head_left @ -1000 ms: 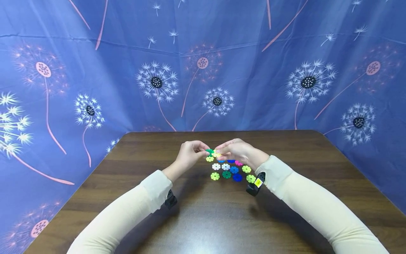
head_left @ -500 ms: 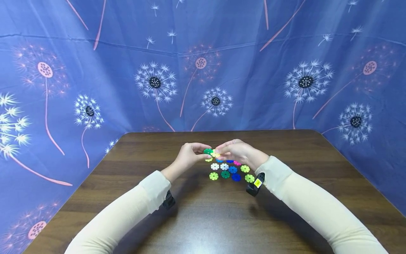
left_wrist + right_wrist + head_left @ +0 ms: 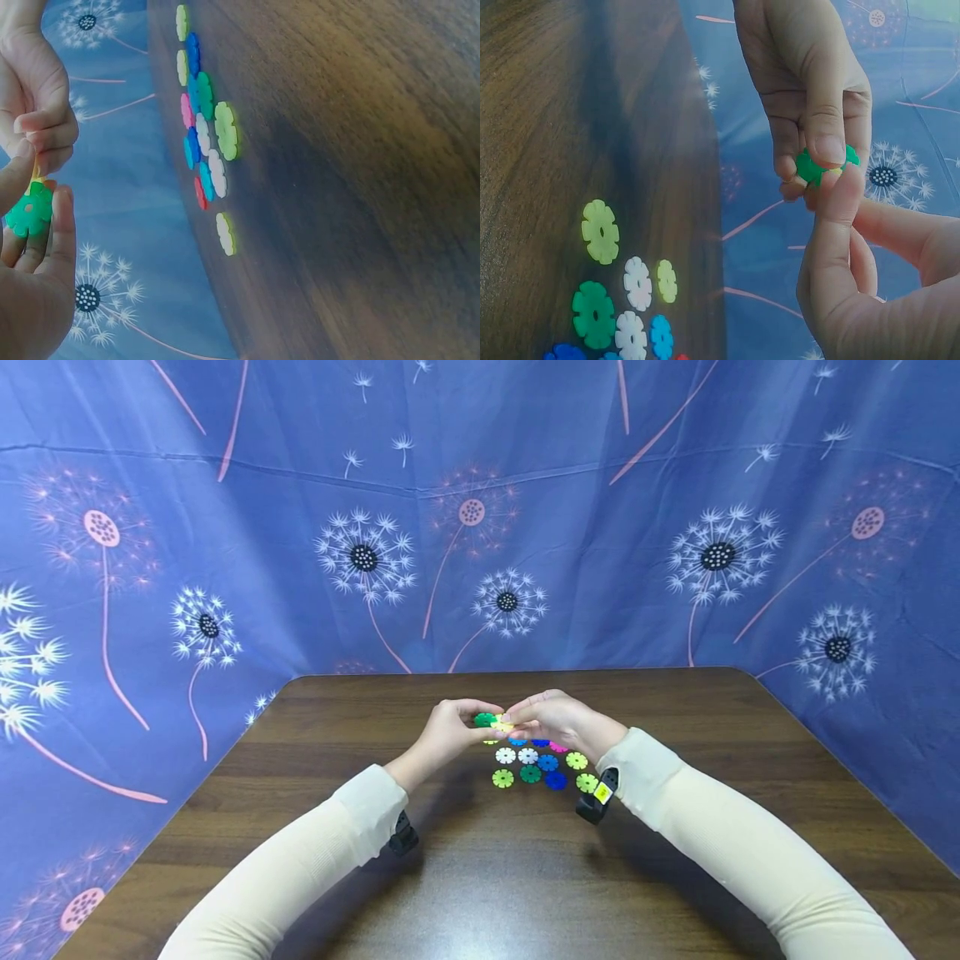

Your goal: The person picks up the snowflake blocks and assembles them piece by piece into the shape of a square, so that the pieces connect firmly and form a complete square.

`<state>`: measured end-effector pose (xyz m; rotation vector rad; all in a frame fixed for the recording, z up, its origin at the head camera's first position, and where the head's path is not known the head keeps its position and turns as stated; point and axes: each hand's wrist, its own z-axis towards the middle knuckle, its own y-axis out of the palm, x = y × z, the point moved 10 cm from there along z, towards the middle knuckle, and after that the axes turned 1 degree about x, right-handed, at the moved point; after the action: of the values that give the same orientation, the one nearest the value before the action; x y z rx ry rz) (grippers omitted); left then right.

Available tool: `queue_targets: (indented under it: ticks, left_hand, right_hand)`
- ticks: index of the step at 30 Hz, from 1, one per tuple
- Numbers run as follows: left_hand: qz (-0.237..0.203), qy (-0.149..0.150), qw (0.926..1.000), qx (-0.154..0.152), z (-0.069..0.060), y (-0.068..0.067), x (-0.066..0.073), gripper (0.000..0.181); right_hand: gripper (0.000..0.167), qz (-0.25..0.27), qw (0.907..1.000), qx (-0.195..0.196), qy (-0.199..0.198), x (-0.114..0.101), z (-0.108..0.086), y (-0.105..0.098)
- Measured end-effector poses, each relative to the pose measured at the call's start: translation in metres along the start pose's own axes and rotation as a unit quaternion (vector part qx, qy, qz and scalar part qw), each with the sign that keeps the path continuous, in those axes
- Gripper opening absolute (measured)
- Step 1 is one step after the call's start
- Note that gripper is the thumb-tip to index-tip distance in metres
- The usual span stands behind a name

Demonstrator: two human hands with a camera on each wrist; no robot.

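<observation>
Above the far half of the table, both hands meet over two small notched plastic discs. My left hand (image 3: 444,732) pinches the green disc (image 3: 28,214) between thumb and fingers. The yellow disc (image 3: 501,724) is pinched by my right hand (image 3: 567,723), its edge against the green one. Fingers cover much of the yellow disc, so I cannot tell how far the two slot together. In the right wrist view, the left thumb lies across the green disc, close to the right fingertips.
Below the hands, several loose notched discs lie flat on the brown wooden table (image 3: 465,877), among them a white disc (image 3: 506,756), a dark green disc (image 3: 530,773) and a yellow-green disc (image 3: 502,778). A blue dandelion-print cloth (image 3: 480,552) hangs behind the table.
The left fingertips have moved right across the green disc toward the right hand, and more of that disc shows inside the left grip. The discs on the table stay in place.
</observation>
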<state>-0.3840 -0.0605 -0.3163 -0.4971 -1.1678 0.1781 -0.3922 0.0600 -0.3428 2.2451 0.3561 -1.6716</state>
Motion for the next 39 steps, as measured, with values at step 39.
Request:
queue_targets:
  ticks: [39]
  left_hand:
    - [-0.006,-0.035,0.9993,-0.003,0.002,-0.005,0.0,0.029]
  right_hand:
    - [0.041,-0.216,0.9754,0.019,-0.04,-0.009,0.011,-0.066]
